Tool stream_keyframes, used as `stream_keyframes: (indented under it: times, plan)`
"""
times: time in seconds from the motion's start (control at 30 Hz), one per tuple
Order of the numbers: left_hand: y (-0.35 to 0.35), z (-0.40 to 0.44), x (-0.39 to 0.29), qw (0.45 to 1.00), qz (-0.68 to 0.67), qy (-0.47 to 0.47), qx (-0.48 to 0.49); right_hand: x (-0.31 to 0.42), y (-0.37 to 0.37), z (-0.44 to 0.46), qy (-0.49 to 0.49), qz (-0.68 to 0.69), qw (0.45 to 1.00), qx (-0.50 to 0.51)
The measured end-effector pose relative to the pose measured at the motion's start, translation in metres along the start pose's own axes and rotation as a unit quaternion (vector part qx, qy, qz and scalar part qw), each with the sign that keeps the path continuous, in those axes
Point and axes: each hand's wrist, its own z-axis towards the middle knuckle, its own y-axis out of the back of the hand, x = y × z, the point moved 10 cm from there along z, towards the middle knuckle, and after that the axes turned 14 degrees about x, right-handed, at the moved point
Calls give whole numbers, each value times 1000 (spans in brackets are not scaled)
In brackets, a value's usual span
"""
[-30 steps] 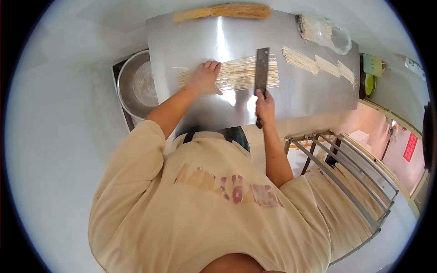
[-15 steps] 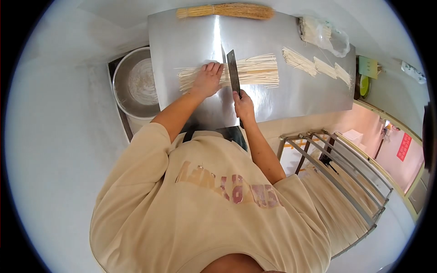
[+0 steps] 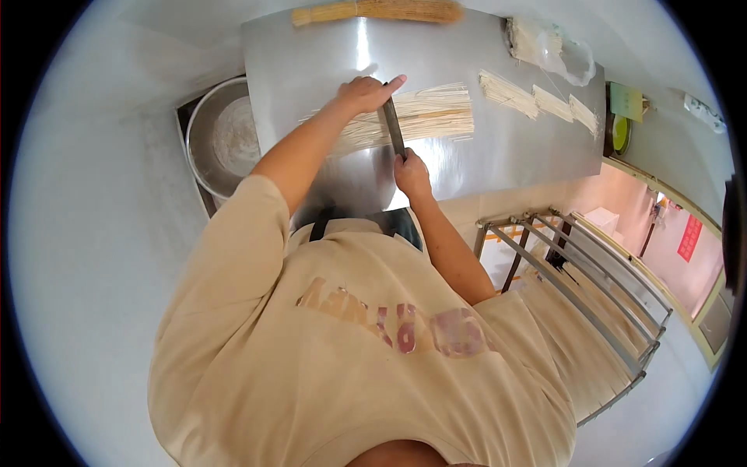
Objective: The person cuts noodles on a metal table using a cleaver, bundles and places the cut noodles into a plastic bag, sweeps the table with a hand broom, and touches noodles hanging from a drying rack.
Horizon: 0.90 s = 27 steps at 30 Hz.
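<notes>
My right hand [image 3: 412, 173] is closed round the handle of a long knife [image 3: 394, 128]. The blade, seen nearly edge-on, crosses a bundle of thin pale dried noodles [image 3: 436, 113], its far end pointing away from me. At that far end is my left hand [image 3: 367, 95], palm down, with one digit stretched out to the right over the blade tip. It seems to rest on the blade, though the contact is partly hidden. Noodles lie on both sides of the knife, and my left forearm covers much of the left part.
The metal tabletop [image 3: 311, 47] holds a straw brush [image 3: 377, 9] at the back, smaller noodle bundles [image 3: 507, 95] and a plastic bag [image 3: 548, 47] of noodles at right. A large metal basin [image 3: 204, 140] stands left. A rack [image 3: 599, 319] with long hanging noodles is at my right.
My left hand has lifted off the noodles and moved away from me and slightly right to the knife's tip. The blade has turned from showing its side to nearly edge-on.
</notes>
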Motion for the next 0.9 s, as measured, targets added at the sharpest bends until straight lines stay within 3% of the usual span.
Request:
stream_keyframes:
  times: [0.07,0.1,0.3,0.37,0.4,0.47,0.5,0.57,0.6,0.63,0.7,0.77,0.83,0.9]
  plan:
    - [5,6,-10,979,179,22,-97,0,-3,-1,-12,4,1000,7]
    - [-2,8,-13,975,216,23,-51,-2,-5,2,-21,7,1000,10]
    - [5,5,-7,972,209,40,-99,-10,-18,3,-31,28,999,-32]
    - [10,14,10,996,72,-32,43,-7,-12,3,-35,51,998,1]
    - [33,-19,16,991,-80,-109,-6,-11,-13,4,-34,56,998,3]
    - [78,-55,87,930,-318,-76,-168,-15,-15,12,-24,60,998,2]
    - [85,-71,116,930,-314,-70,-176,-16,-17,11,-20,61,998,1]
    - [112,-115,145,929,-188,-100,-303,-12,-15,8,-17,66,998,11]
    - [106,-124,144,927,-191,-99,-309,-12,-15,8,-15,76,997,21]
    - [94,-130,137,953,-64,-49,-293,-16,-16,10,-15,87,996,30]
    - [62,-134,131,960,59,2,-272,-18,-14,12,3,65,998,-2]
    - [21,-114,119,949,121,-53,-286,-21,-16,14,-6,89,996,22]
    - [-21,-101,87,943,232,-20,-240,-19,-13,11,-24,110,993,45]
    - [-49,-91,64,945,255,-2,-203,-14,-7,6,-42,120,990,53]
